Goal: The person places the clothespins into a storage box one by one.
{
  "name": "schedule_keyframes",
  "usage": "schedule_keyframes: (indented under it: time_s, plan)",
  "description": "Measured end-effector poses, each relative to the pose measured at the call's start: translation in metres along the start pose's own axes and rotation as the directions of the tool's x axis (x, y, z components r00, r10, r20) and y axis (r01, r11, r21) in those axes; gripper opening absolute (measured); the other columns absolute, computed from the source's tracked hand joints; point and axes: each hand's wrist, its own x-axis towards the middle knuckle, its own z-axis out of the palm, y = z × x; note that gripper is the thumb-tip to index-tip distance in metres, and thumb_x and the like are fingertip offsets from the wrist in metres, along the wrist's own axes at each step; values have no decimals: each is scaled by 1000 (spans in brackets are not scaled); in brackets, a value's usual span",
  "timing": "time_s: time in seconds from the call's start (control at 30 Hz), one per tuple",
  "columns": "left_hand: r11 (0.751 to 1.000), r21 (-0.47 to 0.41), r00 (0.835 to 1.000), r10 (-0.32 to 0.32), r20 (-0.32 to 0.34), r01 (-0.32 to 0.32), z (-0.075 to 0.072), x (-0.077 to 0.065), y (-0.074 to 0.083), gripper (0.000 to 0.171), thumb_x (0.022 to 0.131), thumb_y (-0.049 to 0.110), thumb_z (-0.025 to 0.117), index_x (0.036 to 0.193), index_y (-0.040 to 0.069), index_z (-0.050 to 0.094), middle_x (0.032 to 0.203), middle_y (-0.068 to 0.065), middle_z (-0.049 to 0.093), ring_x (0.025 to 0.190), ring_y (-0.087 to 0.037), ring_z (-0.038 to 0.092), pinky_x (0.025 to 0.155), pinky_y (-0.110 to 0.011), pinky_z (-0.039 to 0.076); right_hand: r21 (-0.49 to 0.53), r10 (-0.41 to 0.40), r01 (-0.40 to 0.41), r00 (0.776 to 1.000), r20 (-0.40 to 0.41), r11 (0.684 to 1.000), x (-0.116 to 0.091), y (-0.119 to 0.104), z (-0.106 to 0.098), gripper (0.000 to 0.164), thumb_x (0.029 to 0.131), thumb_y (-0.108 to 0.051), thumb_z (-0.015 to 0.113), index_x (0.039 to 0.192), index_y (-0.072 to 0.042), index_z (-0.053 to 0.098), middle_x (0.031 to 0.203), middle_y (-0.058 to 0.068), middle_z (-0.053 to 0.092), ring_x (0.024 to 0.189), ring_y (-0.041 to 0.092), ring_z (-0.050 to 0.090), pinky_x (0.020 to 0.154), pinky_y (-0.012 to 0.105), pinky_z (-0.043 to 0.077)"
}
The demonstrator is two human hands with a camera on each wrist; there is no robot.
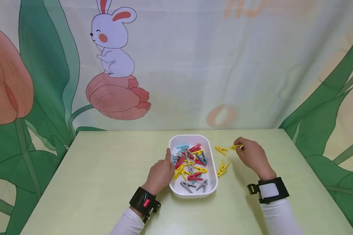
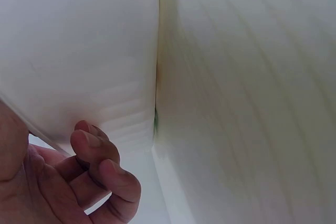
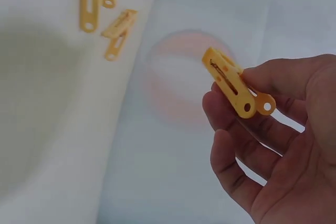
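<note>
A white plastic tray holds several clothespins in red, yellow, grey and blue. At its left rim my left hand grips the edge, index finger stretched along it. In the left wrist view the other fingers curl by the outer wall. To the right of the tray, my right hand pinches a yellow clothespin between thumb and fingers, its jaws pointing away from the palm. Close by lie a single yellow clothespin and a small cluster of yellow clothespins.
The pale yellow table extends to both sides and in front of the tray. Behind its back edge hangs a curtain printed with a rabbit, tulips and leaves. A strapped band sits on the right wrist.
</note>
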Motion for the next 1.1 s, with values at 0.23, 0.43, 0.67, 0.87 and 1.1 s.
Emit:
schedule_keyframes:
  time_s: [0.23,0.43,0.67,0.87,1.1]
  plan:
    - [1000,1,1000,-4,17,4,-4,-1,2,65,101,23,47,156,1,20,56,-2,42,45,-17,43,45,-27,31,-24,-29,29,999,-14,999,11,-14,-26,20,96,-16,58,110,-7,67,108,14,72,87,28,68,68,41,54]
    - [1000,-11,1000,-7,18,7,-4,-1,2,65,101,23,47,156,2,20,57,-2,42,45,-18,44,45,-28,32,-30,-66,65,997,-37,997,19,-27,-39,19,95,-17,58,109,-8,68,105,12,73,86,28,68,66,40,53]
    - [1000,2,1000,-1,12,1,-4,0,1,65,101,23,48,156,2,20,57,-2,43,45,-17,44,45,-27,31,-36,-101,100,994,-41,994,24,-46,-45,18,94,-17,58,108,-9,68,102,8,73,87,26,68,69,41,53]
    - [1000,-4,1000,8,12,-8,-4,-2,-1,65,101,22,47,156,1,20,57,-2,43,45,-17,44,45,-27,31,-42,-134,133,990,-33,990,25,-68,-40,17,94,-17,61,107,-9,68,97,7,73,83,24,67,67,39,53]
    - [999,1,999,34,-7,-34,-3,-3,-3,64,101,21,48,155,0,21,57,-1,43,45,-16,44,44,-28,31,-34,-176,176,984,5,984,26,-96,-29,18,93,-18,63,108,-10,69,97,5,72,83,23,65,69,37,54]
